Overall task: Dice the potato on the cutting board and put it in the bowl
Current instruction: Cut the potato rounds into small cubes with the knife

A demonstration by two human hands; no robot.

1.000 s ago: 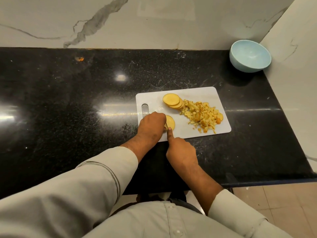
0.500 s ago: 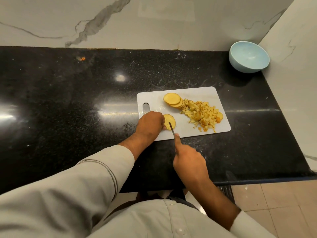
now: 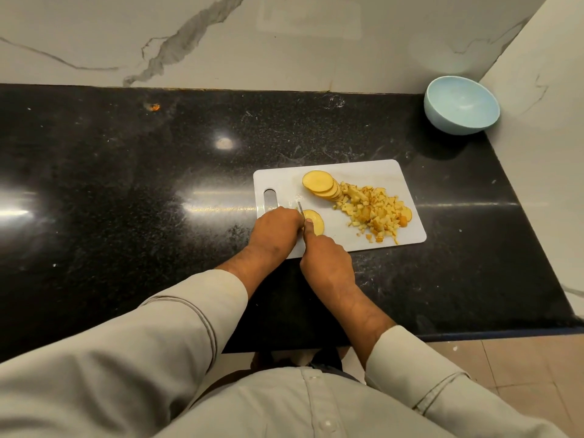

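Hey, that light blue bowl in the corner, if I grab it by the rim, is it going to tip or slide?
The bowl looks empty, so probably light to lift. It narrows toward its base, so pressing one rim edge may rock it. The countertop is glossy, so a push would likely make it slide.

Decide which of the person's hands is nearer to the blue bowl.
Right. The right hand, gripping the knife, is on the bowl's side of the cutting board; the left hand sits farther away, beside it.
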